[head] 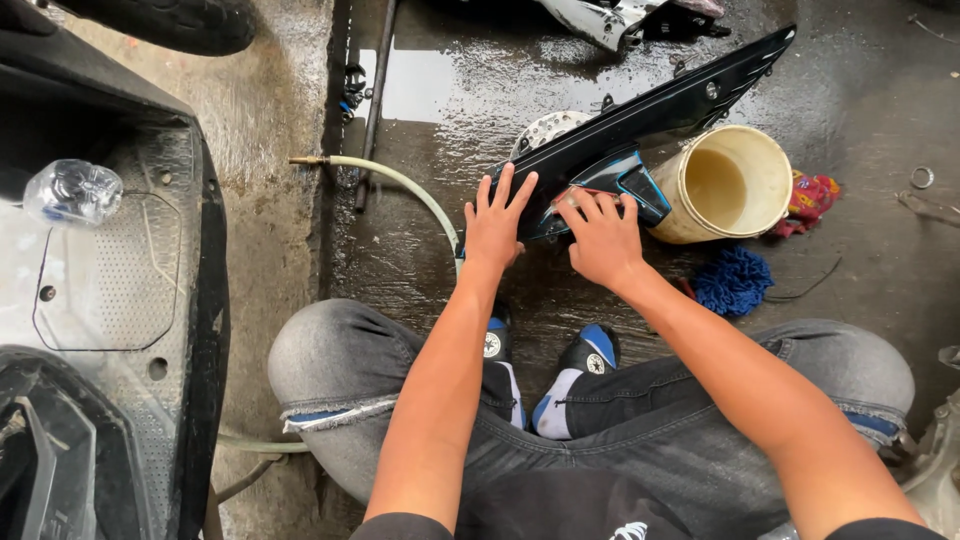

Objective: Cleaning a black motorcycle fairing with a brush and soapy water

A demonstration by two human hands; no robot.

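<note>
A long black scooter body panel [650, 110] with blue trim lies slanted on the wet floor in front of me. My left hand [495, 222] rests flat on its near end, fingers spread. My right hand [600, 238] presses on the panel beside the blue trim piece, fingers spread and palm down. Neither hand grips anything. A cream plastic bucket [725, 185] of murky water stands just right of the panel, touching it.
A blue wash mitt [733, 280] and a red patterned cloth [810, 198] lie near the bucket. A pale hose [400, 185] curves from the left. A scooter footboard [110, 280] with a clear bottle [72, 192] fills the left side. More panels [620, 18] lie behind.
</note>
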